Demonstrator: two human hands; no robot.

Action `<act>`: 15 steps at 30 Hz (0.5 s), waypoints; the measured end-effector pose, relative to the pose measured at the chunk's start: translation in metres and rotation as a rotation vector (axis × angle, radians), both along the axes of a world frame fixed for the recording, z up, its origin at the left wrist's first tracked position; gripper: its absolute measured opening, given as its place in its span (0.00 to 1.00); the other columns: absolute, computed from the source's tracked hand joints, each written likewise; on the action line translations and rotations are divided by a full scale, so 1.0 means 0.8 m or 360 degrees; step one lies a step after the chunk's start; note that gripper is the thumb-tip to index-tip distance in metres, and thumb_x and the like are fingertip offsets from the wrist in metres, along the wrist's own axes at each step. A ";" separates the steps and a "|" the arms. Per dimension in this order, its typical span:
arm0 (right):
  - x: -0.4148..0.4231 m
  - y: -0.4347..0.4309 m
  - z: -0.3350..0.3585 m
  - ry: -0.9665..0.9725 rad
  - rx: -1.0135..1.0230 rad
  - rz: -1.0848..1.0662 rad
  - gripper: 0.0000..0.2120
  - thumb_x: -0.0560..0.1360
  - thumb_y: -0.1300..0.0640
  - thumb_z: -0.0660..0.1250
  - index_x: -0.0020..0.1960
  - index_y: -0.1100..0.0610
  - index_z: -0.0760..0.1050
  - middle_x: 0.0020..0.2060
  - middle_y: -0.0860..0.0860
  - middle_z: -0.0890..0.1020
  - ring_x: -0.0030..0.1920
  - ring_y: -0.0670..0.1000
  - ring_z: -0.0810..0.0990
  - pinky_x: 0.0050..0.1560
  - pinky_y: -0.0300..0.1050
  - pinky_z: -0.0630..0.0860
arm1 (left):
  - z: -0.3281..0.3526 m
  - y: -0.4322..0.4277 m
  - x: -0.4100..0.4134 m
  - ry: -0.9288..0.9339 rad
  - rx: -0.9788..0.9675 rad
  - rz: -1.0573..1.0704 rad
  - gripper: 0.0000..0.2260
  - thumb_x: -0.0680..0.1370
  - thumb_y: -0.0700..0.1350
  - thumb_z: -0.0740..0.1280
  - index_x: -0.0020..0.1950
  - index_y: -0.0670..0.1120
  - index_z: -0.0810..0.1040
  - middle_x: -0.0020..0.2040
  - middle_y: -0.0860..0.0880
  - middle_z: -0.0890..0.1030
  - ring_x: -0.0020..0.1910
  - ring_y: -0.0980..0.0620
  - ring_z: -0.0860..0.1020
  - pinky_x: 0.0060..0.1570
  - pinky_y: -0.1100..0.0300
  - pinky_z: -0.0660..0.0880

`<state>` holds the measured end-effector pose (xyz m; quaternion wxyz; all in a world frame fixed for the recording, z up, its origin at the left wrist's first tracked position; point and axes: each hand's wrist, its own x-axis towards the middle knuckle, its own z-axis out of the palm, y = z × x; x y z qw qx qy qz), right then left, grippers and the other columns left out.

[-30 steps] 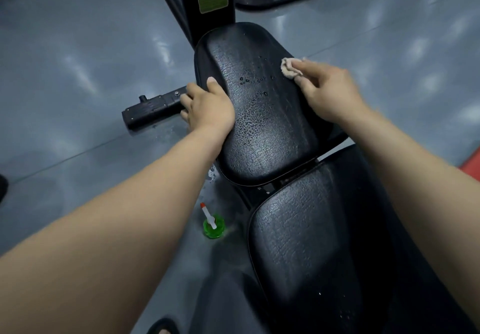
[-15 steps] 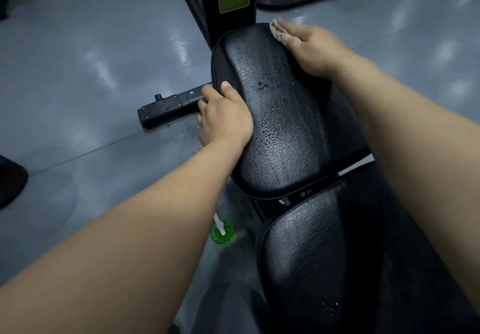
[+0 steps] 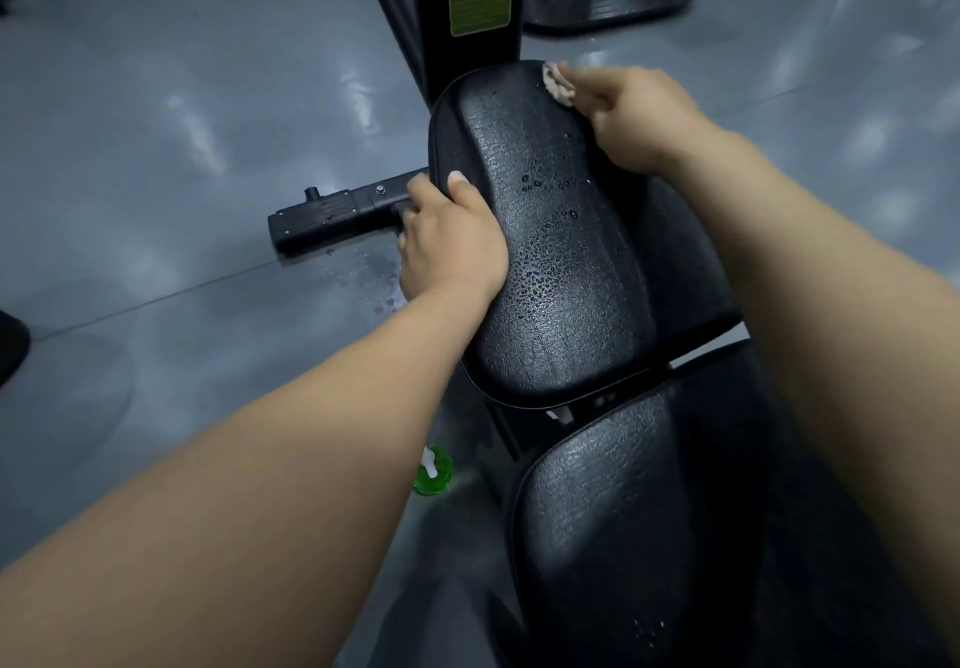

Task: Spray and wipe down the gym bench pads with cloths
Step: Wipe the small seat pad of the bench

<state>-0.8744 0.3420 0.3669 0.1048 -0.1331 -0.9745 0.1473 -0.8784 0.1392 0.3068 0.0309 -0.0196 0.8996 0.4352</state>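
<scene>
Leftward, glossy grey floor [image 3: 156,147] lies open. Droplets bead the black cracked-vinyl bench pad [image 3: 561,282], its left edge gripped by the left hand [image 3: 452,246]; the right hand [image 3: 639,116] pinches a crumpled pale cloth [image 3: 556,87] at its far corner.

Your left hand [image 3: 452,246] and your right hand [image 3: 634,116] are bare, and so are both of your arms, all the way to the edge. The nail on your left thumb is cut short.
</scene>
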 end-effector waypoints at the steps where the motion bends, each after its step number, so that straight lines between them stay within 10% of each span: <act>1: -0.015 0.001 0.003 -0.0007 -0.0012 -0.0001 0.20 0.85 0.51 0.59 0.76 0.41 0.68 0.74 0.48 0.74 0.74 0.54 0.69 0.70 0.40 0.64 | 0.000 0.000 0.000 0.0004 -0.0003 -0.0001 0.22 0.85 0.58 0.47 0.69 0.44 0.65 0.68 0.38 0.75 0.66 0.34 0.73 0.61 0.43 0.69; 15: 0.069 -0.022 -0.004 0.0060 0.0204 0.0262 0.24 0.82 0.61 0.61 0.75 0.46 0.71 0.75 0.50 0.71 0.74 0.52 0.71 0.72 0.43 0.67 | -0.003 -0.001 -0.002 0.0029 0.0071 -0.0019 0.22 0.85 0.58 0.48 0.69 0.45 0.66 0.68 0.39 0.76 0.65 0.35 0.74 0.60 0.45 0.69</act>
